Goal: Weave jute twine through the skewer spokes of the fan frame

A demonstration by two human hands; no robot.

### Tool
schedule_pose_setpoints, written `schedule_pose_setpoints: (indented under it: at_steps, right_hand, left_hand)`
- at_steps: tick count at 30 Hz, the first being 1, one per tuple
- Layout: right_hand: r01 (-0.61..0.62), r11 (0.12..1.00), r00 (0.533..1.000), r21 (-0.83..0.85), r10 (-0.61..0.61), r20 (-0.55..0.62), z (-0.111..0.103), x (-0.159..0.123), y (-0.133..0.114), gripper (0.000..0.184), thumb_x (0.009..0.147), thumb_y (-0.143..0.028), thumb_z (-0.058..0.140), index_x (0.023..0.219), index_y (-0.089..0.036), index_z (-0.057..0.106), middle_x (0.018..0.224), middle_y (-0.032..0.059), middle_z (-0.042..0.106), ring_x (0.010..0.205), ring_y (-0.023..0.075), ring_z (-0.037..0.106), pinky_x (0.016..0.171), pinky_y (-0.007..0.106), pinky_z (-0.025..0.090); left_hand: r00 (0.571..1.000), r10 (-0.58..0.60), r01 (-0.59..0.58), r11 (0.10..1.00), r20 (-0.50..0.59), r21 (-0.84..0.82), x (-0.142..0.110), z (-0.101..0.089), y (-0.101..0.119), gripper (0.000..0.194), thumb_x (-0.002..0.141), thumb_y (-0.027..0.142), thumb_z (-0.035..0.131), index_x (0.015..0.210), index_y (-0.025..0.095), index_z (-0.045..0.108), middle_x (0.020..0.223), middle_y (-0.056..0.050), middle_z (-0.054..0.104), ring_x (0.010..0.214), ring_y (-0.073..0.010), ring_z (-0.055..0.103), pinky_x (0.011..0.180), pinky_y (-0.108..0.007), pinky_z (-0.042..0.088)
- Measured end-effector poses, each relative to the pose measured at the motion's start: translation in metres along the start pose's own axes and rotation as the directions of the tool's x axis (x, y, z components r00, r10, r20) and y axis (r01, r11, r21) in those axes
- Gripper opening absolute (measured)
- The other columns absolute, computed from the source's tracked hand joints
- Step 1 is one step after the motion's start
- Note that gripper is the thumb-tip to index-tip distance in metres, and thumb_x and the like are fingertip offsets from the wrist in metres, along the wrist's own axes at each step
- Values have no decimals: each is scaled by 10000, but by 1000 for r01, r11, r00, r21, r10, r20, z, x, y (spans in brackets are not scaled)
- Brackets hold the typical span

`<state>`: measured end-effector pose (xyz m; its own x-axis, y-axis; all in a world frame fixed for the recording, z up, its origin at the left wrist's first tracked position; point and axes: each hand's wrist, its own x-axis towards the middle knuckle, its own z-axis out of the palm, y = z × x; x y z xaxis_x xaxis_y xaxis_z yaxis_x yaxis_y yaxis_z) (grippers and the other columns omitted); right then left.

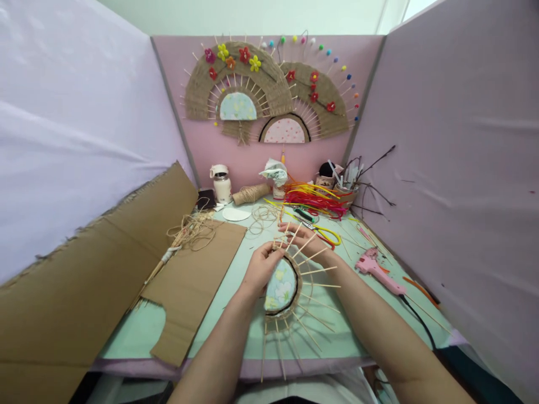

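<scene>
Forearms (229, 342), bare: floral half-disc (281, 287) pinched at its edge by left hand (261, 265), presumably for steadiness; sticks (322, 285) neared by right hand (310, 244), grip indiscernible.

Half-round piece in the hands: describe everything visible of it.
The half-round piece has a pale blue, flower-patterned, fabric-like centre, edged in black, then a brown band resembling twine. Thin, wooden-looking sticks fan out from its curve. Straight edge facing left, it is held over the near side of the table. The left hand grips its upper end; the right hand is by the upper sticks, contact unclear.
</scene>
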<state>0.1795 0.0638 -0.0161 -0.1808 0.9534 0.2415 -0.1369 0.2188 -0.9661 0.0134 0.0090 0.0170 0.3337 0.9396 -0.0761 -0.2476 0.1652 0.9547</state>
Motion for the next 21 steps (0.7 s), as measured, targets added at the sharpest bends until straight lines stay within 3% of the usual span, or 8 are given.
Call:
schedule_pose_setpoints:
  at_steps: [3,8,11,17,21]
  right_hand:
    - [-9,997,999,-82,12,39,0,-4,-4,91,710,-276,668,754,-198,686,1268,53,522,1182,259,473,981,406,352]
    - [41,978,999,-203,-43,-7,-7,-3,-6,166,723,-367,669,767,-209,701,1254,62,549,1191,265,470,1031,437,284]
    - [57,978,998,-202,-63,-26,-8,-3,-7,197,737,-405,655,770,-218,707,1285,66,531,1222,269,444,1022,438,303]
    - [130,964,988,-231,-145,-50,-10,-3,-11,184,737,-403,661,730,-224,702,1218,64,592,1206,269,466,1030,444,293]
    - [147,967,986,-207,-160,-48,-12,-2,-10,174,723,-384,669,737,-213,701,1084,70,660,1122,253,531,996,421,339]
  left_hand:
    - [1000,26,-26,1000,-17,-1,1,-1,-1,193,669,268,644,821,151,631,621,21,598,493,-90,510,469,-196,366]
    - [997,66,-68,997,-49,-30,4,-4,-4,198,673,280,655,827,156,645,646,16,611,539,-94,532,513,-199,387]
    - [997,56,-58,998,-56,-40,4,-6,-3,224,663,295,676,835,154,658,675,5,627,567,-97,545,540,-201,399]
    - [998,14,-13,1000,60,-14,3,-10,-1,279,631,332,719,821,136,661,736,-31,647,621,-115,568,574,-215,416]
    - [995,-54,50,998,86,45,3,-13,-2,277,633,376,715,742,136,628,636,2,583,519,-83,500,491,-197,367]
